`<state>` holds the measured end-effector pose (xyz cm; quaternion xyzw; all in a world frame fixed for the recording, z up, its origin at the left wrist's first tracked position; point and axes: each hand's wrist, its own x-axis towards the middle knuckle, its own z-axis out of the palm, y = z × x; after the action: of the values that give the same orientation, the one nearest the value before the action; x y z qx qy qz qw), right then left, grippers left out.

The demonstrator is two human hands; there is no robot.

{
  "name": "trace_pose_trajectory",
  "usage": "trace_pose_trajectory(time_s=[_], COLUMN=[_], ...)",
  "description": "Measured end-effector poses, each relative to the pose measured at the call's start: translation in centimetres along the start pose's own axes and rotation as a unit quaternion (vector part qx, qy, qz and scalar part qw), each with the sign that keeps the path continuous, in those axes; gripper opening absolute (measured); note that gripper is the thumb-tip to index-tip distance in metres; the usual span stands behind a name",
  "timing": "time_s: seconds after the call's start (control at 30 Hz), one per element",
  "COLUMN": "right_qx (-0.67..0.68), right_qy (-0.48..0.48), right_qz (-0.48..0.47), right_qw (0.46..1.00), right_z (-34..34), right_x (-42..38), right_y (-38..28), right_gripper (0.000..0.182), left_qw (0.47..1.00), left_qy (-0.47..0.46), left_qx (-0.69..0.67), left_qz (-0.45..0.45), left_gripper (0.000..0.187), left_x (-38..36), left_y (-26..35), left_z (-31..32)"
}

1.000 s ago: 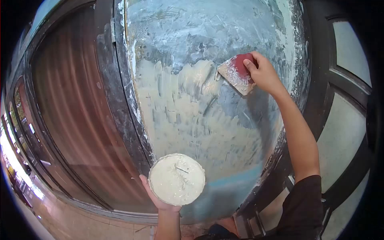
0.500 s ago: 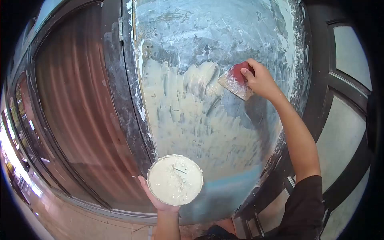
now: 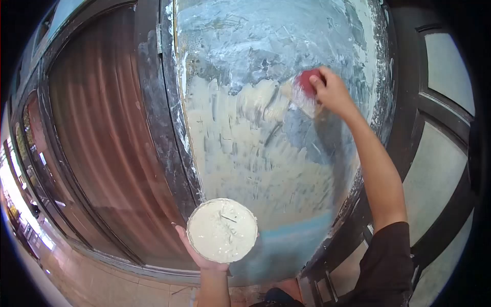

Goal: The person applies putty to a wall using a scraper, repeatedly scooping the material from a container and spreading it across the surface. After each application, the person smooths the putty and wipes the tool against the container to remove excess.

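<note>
My right hand [image 3: 332, 92] grips a putty knife with a red handle [image 3: 308, 82]. Its pale, smeared blade is angled down and left against the wall panel [image 3: 286, 36], slightly blurred by motion. Cream putty [image 3: 230, 138] covers the panel's middle in uneven vertical strokes, while blue-grey patches show above and right of it. Low in front of the panel, my left hand [image 3: 197, 250] supports a round tub of cream putty [image 3: 222, 230] from below. A small dark sliver lies on the putty in the tub. Most of the left fingers are hidden under the tub.
Left of the panel stands a dark frame with a hinge [image 3: 159, 38] and a glazed pane with a reddish-brown curtain [image 3: 97, 133] behind it. A dark wooden frame with pale panes [image 3: 437, 158] borders the right. Tiled floor [image 3: 117, 284] shows at lower left.
My right hand and the putty knife have shifted slightly upward along the panel. The left hand still holds the tub in nearly the same place.
</note>
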<state>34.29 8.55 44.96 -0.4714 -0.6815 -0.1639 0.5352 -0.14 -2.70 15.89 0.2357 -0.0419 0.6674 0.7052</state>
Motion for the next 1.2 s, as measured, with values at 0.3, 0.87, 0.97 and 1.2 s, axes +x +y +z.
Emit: trace_pose_trajectory(time_s=[0.3,0.87,0.97,1.2], right_qx=[0.000,0.180,0.159,0.021], right_qy=[-0.061,-0.320,-0.434,-0.497], right_qz=[-0.040,0.110,0.083,0.183], right_qw=[0.997,0.923,0.883,0.848], right_z=[0.7,-0.8,2.2,3.6], right_x=[-3.0,-9.1,-12.9,-13.7], right_y=[0.6,-5.4,-6.5,-4.9], right_gripper=[0.024,0.024,0.027,0.030], left_qw=[1.000,0.999,0.998,0.996], left_qy=[0.021,-0.014,0.012,-0.013], left_qx=[-0.004,0.003,-0.051,-0.026], left_qz=[-0.001,-0.033,-0.036,-0.081], left_gripper=[0.092,0.097,0.096,0.096], left_x=[-0.7,-0.9,-0.7,-1.3], left_y=[0.2,-0.9,-2.1,-2.5], left_z=[-0.5,1.3,0.6,0.3])
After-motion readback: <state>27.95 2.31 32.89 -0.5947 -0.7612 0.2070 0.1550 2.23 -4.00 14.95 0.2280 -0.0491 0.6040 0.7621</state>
